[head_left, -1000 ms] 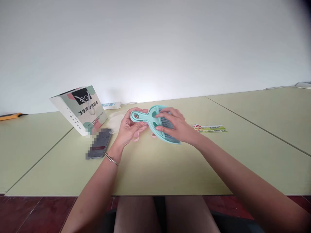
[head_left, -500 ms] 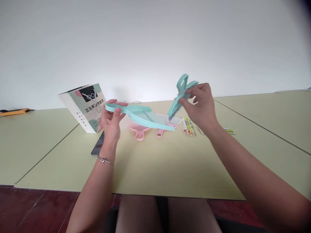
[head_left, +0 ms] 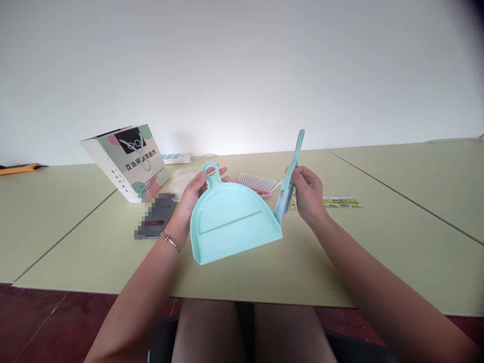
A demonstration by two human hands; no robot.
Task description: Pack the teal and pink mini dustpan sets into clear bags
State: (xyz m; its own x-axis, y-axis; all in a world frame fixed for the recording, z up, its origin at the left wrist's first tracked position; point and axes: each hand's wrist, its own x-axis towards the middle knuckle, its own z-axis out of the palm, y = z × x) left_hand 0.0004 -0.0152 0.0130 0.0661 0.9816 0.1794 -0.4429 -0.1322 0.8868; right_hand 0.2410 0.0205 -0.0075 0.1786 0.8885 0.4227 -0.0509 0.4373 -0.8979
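Note:
My left hand (head_left: 195,192) grips a mint-green dustpan (head_left: 230,217) near its looped handle. The pan is held above the table, its inner face toward me and its wide edge downward, tilted. In my right hand (head_left: 308,190) is a matching mint-green hand brush (head_left: 290,174), handle up and bristles down, beside the pan's right corner; whether the bristles touch it I cannot tell. Behind the pan lies a pink brush (head_left: 259,182) with white bristles, partly covered. The pink dustpan is almost wholly hidden.
At the left stands a paper bag (head_left: 141,164) with rope handles. A phone (head_left: 161,217), partly pixelated, lies before it, near crumpled clear plastic (head_left: 183,182). Printed packaging cards (head_left: 342,202) lie right. A white strip (head_left: 177,158) rests by the wall, an orange object (head_left: 20,169) far left.
The mint dustpan has turned from edge-on to showing its inner face, its wide edge now lower. The brush has swung so its handle points up and its bristles down.

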